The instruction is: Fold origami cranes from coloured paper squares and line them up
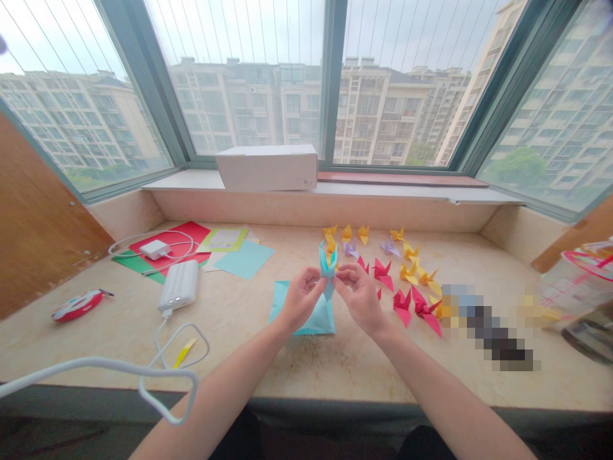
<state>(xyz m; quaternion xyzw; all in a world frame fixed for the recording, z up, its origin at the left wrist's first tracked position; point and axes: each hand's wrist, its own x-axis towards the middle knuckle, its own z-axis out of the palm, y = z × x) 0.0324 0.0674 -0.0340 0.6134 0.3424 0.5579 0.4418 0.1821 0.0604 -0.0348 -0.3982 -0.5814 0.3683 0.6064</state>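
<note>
Both hands (302, 296) (359, 298) pinched closed on folded blue paper (328, 271), white box (265, 171) beyond; its label (305, 182) too small to read

Right of the power bank (178, 284), bare bench (234, 306) leaves passage to the left hand (302, 294); before it loops white cable (138, 367), beyond it lie papers (246, 259), and well right paper cranes (402, 306) obstruct.

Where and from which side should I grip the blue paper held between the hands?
Pinch the blue paper below its upright tips, from both sides, as the left hand and right hand do: the tips look thin and would likely bend.
</note>
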